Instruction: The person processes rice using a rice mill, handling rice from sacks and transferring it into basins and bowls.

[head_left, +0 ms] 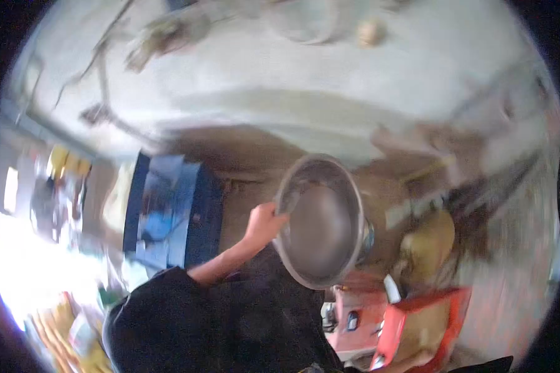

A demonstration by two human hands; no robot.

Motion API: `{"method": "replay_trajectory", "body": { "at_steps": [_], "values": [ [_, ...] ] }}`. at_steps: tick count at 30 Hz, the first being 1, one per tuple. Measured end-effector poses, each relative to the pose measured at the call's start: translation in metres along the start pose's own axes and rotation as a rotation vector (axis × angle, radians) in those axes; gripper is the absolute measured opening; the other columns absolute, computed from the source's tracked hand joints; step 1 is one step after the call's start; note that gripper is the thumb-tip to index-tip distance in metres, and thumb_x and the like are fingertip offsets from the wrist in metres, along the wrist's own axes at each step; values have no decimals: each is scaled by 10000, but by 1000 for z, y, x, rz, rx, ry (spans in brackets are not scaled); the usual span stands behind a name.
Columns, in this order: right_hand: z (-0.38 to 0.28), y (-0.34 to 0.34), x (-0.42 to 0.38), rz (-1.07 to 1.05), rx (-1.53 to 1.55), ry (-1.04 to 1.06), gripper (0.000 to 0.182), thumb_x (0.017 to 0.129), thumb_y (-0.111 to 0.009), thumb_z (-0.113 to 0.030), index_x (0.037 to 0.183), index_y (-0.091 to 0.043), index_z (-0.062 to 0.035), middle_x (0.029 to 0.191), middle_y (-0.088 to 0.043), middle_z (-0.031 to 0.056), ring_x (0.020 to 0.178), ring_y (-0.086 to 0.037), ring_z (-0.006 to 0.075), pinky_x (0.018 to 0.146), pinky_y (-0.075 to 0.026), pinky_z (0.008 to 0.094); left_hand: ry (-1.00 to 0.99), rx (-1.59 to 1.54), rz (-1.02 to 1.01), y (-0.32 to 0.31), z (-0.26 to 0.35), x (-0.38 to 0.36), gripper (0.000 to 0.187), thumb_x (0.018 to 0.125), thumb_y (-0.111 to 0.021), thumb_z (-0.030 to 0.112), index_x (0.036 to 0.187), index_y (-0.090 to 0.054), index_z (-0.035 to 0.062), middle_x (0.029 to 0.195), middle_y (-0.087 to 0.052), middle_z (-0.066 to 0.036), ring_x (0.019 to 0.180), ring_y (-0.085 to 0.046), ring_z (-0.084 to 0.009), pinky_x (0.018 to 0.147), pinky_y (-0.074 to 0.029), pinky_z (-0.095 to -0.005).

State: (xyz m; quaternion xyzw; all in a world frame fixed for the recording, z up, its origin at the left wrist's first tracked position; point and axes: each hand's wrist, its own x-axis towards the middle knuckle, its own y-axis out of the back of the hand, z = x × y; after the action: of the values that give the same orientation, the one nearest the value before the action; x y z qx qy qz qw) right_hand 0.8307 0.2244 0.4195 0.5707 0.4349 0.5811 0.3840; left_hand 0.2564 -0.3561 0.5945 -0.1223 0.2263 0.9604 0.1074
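Note:
My left hand [265, 225] grips the left rim of a round, deep metal basin [320, 233], with the fingers closed over the edge. The basin is tilted so that its dull grey inside faces me. A bare forearm and a black sleeve lead back from this hand to my body. At the bottom edge, what looks like my right hand [419, 359] shows as a blurred skin-toned shape by a red, box-like piece of furniture [395, 332]; its fingers are smeared.
To the left stands a blue cabinet [202, 214] with lighter panels, near a very bright opening. A yellowish rounded object [432, 245] lies to the right. Behind rises a pale, stained wall [242, 74]. Motion blurs much of the room.

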Motion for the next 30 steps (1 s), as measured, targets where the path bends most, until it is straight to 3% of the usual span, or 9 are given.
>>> {"method": "replay_trajectory", "body": {
  "at_steps": [3, 5, 10, 21, 30],
  "values": [
    [-107, -26, 70, -24, 104, 232, 495, 885, -562, -410, 1188, -587, -19, 1116, -624, 177, 875, -630, 295, 770, -508, 375, 20, -56, 107, 0, -16, -11, 216, 721, -633, 124, 851, -639, -49, 661, -612, -96, 637, -551, -105, 580, -462, -325],
    [-160, -9, 89, -42, 127, 338, 496, 889, -554, -407, 1196, -578, -19, 1128, -614, 177, 889, -624, 296, 781, -502, 375, 53, -110, 125, 9, -20, -10, 225, 716, -643, 132, 850, -635, -50, 661, -614, -110, 636, -557, -106, 581, -462, -322],
    [-214, 40, 115, -78, 135, 507, 497, 900, -535, -401, 1217, -554, -20, 1160, -590, 176, 925, -608, 298, 808, -488, 374, 181, -191, 116, 30, -20, -11, 210, 727, -643, 122, 808, -624, -70, 619, -610, -105, 563, -586, -135, 529, -469, -333],
    [-360, 73, 71, -195, 296, 742, 500, 923, -493, -386, 1264, -503, -20, 1230, -539, 173, 1005, -573, 302, 868, -456, 371, 176, -327, 177, 81, -55, -35, 208, 726, -651, 144, 762, -622, -60, 591, -598, -107, 529, -594, -164, 499, -462, -340],
    [-403, 131, -49, -308, 368, 830, 505, 943, -458, -375, 1302, -461, -21, 1286, -496, 170, 1070, -545, 305, 917, -431, 369, 112, -125, 286, 151, -126, -94, 227, 755, -648, 147, 654, -565, -38, 545, -600, -115, 494, -637, -183, 494, -502, -325]
  ]
}}
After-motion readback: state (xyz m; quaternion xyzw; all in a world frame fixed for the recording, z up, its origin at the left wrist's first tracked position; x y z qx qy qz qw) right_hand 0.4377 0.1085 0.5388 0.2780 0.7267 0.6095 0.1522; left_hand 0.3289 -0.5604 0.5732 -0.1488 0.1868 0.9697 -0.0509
